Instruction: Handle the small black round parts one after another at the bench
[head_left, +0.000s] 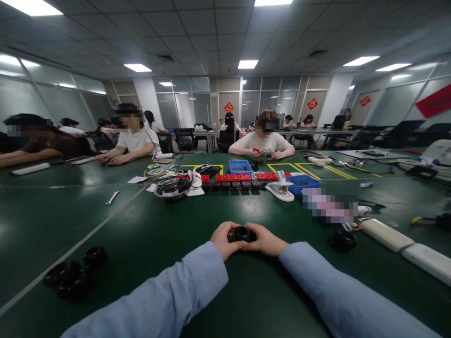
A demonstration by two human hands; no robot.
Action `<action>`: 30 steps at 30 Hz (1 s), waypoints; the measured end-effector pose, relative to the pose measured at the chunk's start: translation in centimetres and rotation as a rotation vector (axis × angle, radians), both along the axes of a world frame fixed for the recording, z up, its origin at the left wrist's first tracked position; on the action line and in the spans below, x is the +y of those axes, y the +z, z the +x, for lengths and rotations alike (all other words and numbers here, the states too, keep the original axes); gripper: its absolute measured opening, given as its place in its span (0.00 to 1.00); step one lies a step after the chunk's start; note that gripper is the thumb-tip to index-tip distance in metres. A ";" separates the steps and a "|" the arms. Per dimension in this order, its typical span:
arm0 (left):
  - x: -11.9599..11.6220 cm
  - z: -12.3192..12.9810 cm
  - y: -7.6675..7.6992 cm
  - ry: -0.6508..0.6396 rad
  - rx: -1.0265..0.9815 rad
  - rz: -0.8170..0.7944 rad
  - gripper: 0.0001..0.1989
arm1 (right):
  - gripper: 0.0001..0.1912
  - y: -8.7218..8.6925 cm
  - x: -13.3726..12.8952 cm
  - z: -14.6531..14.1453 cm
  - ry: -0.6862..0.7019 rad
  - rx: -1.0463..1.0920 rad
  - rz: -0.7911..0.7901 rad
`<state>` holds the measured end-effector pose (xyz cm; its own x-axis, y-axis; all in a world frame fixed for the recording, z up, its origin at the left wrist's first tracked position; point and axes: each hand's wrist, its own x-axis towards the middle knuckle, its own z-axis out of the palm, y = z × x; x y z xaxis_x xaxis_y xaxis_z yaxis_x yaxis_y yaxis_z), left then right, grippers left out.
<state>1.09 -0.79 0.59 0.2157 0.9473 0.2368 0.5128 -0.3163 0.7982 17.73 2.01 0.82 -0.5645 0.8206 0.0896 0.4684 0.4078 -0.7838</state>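
Observation:
Both my hands meet over the green table in front of me, around a small black ring-shaped part (242,233) with a round opening on top. My left hand (226,240) grips its left side, thumb at the front. From the right, my right hand (265,239) closes on the same part. Its lower portion is partly hidden by my fingers. Several similar black round parts (74,284) lie at the left of the table, and a single black round part (344,240) rests to the right.
A metal bowl of cables (171,192), red power strips (232,178), a white clamp base (281,188) and a blue tray (303,183) stand ahead. A wrench (112,198) lies at left. White bars (387,234) lie at right. A person (262,141) sits opposite.

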 end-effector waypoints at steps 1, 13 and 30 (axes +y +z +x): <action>0.0 0.0 -0.1 0.023 0.001 0.012 0.18 | 0.16 -0.2 -0.1 -0.3 -0.056 -0.038 0.054; 0.1 0.0 -0.1 0.059 0.029 0.048 0.16 | 0.34 0.1 -0.8 -0.4 0.021 -0.076 0.328; 0.1 -0.1 0.2 0.007 0.015 0.009 0.18 | 0.15 0.1 0.0 -0.2 0.039 0.064 -0.032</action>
<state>1.01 -0.67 0.77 0.2129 0.9466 0.2420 0.5264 -0.3198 0.7878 17.55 2.05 0.92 -0.5900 0.8011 0.1004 0.4016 0.3991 -0.8243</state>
